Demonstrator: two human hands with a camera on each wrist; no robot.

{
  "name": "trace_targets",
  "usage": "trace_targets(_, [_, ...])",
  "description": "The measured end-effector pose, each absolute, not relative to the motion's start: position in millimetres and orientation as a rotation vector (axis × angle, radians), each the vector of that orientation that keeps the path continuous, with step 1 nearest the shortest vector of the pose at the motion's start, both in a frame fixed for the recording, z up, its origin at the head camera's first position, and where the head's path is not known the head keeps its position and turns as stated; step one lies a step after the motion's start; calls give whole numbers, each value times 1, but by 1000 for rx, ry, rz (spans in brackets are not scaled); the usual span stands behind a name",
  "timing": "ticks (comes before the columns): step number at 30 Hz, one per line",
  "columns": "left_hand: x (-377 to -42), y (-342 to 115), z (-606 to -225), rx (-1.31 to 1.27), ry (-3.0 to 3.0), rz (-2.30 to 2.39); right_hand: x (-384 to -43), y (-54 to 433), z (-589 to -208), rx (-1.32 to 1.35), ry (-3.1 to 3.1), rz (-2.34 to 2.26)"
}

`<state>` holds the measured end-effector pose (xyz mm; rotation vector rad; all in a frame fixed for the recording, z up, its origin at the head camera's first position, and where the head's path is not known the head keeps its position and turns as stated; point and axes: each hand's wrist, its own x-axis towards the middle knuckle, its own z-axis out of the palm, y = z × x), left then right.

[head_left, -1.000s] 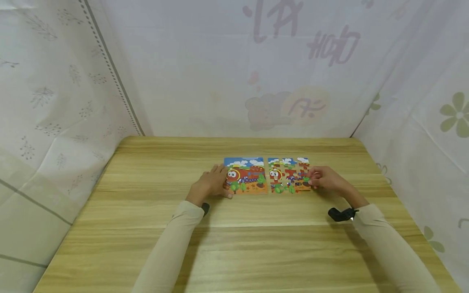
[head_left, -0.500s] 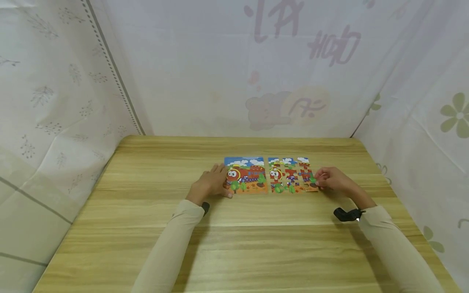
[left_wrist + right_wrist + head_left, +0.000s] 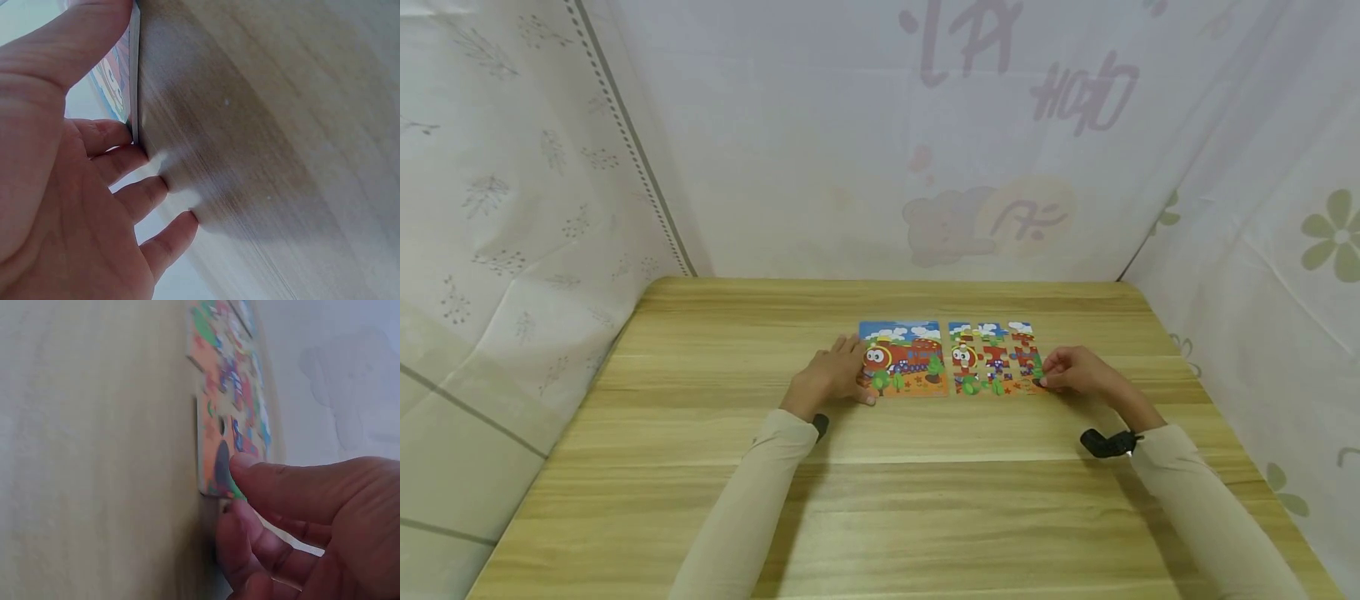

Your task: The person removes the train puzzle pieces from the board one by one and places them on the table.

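My left hand (image 3: 832,373) rests flat beside a train picture board (image 3: 904,360), with fingers and thumb along its left edge. In the left wrist view the fingers reach out straight to the tabletop, and the board's edge (image 3: 134,75) stands by thumb and forefinger. Just right of the board lie several spaced jigsaw pieces (image 3: 996,357) that form the same train scene. My right hand (image 3: 1078,372) pinches the lower right corner jigsaw piece (image 3: 211,465), orange with a green and dark patch, between thumb and forefinger. That piece sits close against its neighbours.
The wooden table (image 3: 880,517) stretches in front of the board and pieces. A pale patterned cloth (image 3: 805,150) hangs behind it and along both sides. A black wrist camera (image 3: 1107,443) sits on the right wrist, close over the tabletop.
My right hand moved the corner piece outward to the right, then slightly back left toward the other pieces. My left hand and the picture board have stayed in place.
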<state>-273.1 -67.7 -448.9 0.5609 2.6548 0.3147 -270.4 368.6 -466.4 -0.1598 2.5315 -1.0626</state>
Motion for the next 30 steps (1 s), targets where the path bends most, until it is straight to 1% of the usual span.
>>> trace_targets(4, [-273, -68, -449, 563, 2653, 305, -268, 361, -465, -218, 2625, -935])
trace_targets(8, [-273, -68, -449, 563, 2656, 325, -266, 358, -463, -215, 2650, -872])
trace_targets(13, [-273, -68, -450, 559, 2664, 354, -265, 359, -464, -196, 2622, -878])
trace_targets(21, [-274, -68, -451, 553, 2666, 342, -261, 358, -463, -271, 2635, -865])
trace_targets(30, [-272, -69, -451, 566, 2666, 353, -259, 360, -463, -262, 2619, -872])
